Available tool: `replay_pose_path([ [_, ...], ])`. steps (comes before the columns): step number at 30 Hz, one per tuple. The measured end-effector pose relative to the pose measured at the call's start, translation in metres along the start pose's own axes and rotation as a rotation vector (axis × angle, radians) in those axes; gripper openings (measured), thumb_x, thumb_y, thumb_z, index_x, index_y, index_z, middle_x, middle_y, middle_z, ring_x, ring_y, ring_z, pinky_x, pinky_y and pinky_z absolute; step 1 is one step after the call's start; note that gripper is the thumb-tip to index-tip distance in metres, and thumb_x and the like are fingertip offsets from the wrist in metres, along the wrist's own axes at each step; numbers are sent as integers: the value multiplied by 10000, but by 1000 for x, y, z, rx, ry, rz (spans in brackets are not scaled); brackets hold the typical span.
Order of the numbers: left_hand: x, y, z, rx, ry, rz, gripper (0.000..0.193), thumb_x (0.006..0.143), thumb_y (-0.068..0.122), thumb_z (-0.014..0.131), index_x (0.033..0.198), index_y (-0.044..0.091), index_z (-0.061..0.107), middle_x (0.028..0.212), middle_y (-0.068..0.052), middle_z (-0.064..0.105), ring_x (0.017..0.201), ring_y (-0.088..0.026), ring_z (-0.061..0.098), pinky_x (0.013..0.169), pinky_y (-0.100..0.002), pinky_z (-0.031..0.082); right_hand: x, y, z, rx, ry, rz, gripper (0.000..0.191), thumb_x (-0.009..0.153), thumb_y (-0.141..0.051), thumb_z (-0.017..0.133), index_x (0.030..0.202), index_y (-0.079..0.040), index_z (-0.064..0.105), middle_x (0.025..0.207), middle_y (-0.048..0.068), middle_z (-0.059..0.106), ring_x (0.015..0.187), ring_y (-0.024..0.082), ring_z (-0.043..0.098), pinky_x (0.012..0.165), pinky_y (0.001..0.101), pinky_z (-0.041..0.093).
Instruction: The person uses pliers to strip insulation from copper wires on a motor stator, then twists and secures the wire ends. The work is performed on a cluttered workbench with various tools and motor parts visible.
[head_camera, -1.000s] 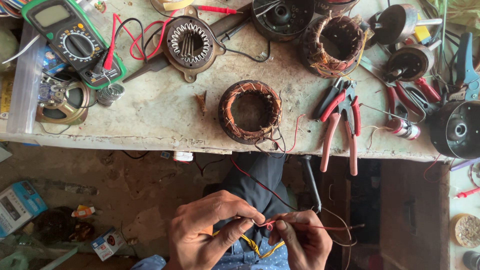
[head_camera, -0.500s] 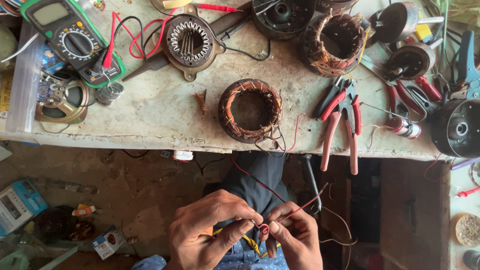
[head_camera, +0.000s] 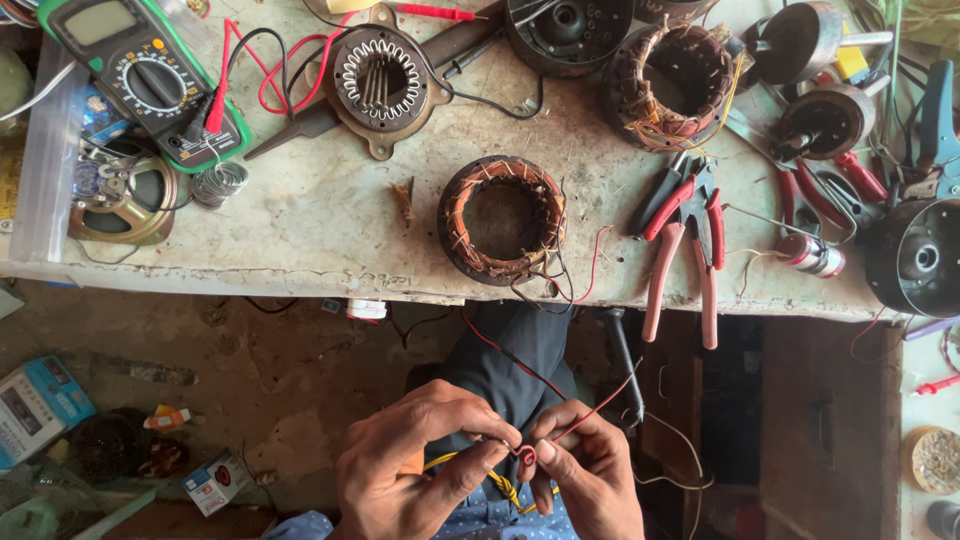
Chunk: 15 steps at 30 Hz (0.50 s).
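Our left hand (head_camera: 415, 470) and right hand (head_camera: 585, 475) meet below the bench edge, fingertips pinched shut on a thin red wire (head_camera: 545, 385); a yellow wire (head_camera: 500, 487) twists beneath. The red wire runs up to one copper-wound stator (head_camera: 502, 220) near the front edge of the worn grey bench (head_camera: 320, 220). We count two red-handled pliers (head_camera: 685, 240), one green multimeter (head_camera: 145, 75). Dirt floor (head_camera: 200, 370) lies open at left.

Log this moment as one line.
left hand: pinching red wire | right hand: pinching same wire | wire runs toward wound stator on bench
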<state>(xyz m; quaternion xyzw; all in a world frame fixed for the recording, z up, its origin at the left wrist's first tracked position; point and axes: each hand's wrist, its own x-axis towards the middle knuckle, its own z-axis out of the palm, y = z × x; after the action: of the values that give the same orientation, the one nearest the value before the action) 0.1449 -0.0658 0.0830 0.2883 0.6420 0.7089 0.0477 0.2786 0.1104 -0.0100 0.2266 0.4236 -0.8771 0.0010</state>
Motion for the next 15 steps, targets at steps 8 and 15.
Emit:
replay_pose_path([
  [8, -7, -3, 3, -90, 73, -42, 164, 894, -44, 736, 1046, -28, 679, 950, -144, 745, 909, -201, 733, 833, -339, 613, 1, 1, -1, -54, 43, -55, 140, 919, -22, 685, 978, 83, 616, 746, 187, 718, 548, 174, 653, 425, 276, 484],
  [15, -8, -30, -6, -399, 341, -355, 56, 931, -71, 680, 982, -50, 674, 962, -129, 671, 910, -188, 628, 825, -321, 523, -14, -4, 9, -357, 68, -52, 68, 904, 14, 692, 928, 72, 667, 718, 179, 768, 539, 176, 692, 489, 297, 552],
])
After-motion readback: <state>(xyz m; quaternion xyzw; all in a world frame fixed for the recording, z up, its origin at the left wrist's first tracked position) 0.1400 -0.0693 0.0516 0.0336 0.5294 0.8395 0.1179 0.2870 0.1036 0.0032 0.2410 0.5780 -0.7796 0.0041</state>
